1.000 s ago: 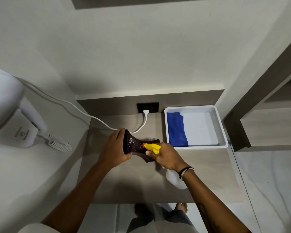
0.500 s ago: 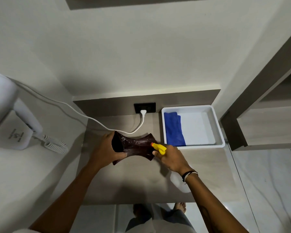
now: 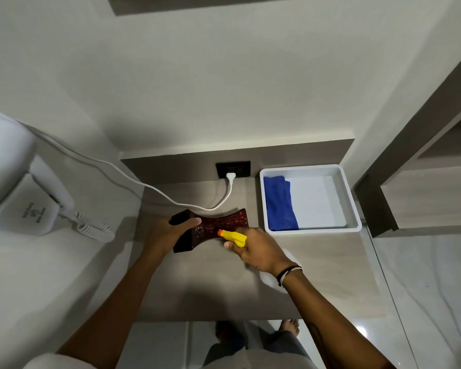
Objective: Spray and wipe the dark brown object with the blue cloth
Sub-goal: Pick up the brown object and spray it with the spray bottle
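Brown object [image 3: 218,226] sits gripped in our left hand [image 3: 168,233]; our right hand [image 3: 258,251] holds the spray bottle [image 3: 233,237] (nozzle almost touching). Overspray could wet the socket [image 3: 233,169] behind.

I read this as a hotel-style room: a wall-mounted white hair dryer [image 3: 8,166] with coiled cord [image 3: 93,230] at nine o'clock, a wood-laminate counter [image 3: 317,275], black wall socket [image 3: 233,169] at twelve, polished marble-look floor [image 3: 423,288].
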`<state>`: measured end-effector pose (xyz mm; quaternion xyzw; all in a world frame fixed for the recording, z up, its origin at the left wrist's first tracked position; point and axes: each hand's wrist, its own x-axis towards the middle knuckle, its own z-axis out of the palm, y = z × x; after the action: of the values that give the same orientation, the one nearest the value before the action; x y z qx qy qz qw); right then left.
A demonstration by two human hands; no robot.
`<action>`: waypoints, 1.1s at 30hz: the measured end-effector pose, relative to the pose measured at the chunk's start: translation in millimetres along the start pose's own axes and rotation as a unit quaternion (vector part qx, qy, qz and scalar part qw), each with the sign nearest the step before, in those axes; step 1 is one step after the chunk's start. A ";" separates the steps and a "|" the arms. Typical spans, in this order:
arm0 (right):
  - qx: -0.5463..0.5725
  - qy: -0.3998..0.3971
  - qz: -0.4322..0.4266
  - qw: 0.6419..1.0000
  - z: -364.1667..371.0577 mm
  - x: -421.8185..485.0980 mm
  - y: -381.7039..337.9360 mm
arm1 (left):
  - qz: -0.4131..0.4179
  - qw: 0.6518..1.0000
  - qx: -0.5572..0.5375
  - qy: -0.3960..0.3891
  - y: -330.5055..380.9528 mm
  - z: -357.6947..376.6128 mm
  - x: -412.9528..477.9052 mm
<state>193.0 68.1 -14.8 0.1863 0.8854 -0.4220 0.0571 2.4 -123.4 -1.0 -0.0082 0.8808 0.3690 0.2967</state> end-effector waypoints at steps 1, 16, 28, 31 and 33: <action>-0.002 -0.001 0.007 1.000 0.1 0.7 0.6 | 0.002 1.000 0.003 0.000 1.4 -0.1 -1.3; 0.058 0.012 0.092 0.994 -20.5 -6.7 51.6 | 0.048 0.998 0.048 0.008 18.3 9.7 -8.2; 0.155 0.290 0.065 0.942 -112.9 -2.8 84.5 | 0.325 0.898 0.296 0.038 53.6 46.8 -26.9; 0.145 0.341 0.081 0.925 -130.7 9.1 102.4 | 0.352 0.874 0.335 0.001 55.7 54.2 -30.1; 0.165 0.361 0.085 0.914 -134.5 17.7 109.1 | 0.354 0.870 0.343 -0.023 57.5 58.1 -31.5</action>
<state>225.4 239.1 -12.9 0.4073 0.7444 -0.4595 -0.2624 44.9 -50.0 20.7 0.4145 0.8888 0.1245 0.1507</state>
